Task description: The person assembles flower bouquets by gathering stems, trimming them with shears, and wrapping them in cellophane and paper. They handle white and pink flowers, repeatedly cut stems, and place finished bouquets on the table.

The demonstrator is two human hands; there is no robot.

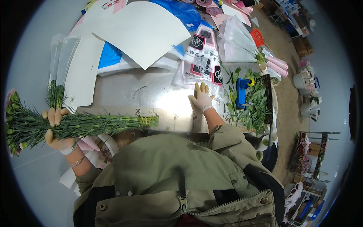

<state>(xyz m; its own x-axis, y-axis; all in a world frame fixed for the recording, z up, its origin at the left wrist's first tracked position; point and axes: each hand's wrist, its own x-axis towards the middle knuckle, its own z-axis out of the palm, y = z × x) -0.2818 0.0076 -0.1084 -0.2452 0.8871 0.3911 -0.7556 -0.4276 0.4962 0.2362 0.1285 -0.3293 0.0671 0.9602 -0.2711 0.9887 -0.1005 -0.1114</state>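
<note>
A long bunch of carnations lies sideways across the near left of the metal table. Its pink buds are at the far left end, and a yellowish band circles the stem ends at the right. My left hand, in a pale glove, is closed around the bunch near the buds. My right hand, also gloved, is reached forward with its fingers spread. Those fingertips are at the near edge of the printed clear plastic sleeves; whether they touch them I cannot tell. Nothing shows in that hand.
Stripped leaves are heaped at the right around a blue tape dispenser. White-wrapped bunches lie behind them. Large white paper sheets cover the far table. Another sleeved bunch is at the left. Buckets stand on the floor, right.
</note>
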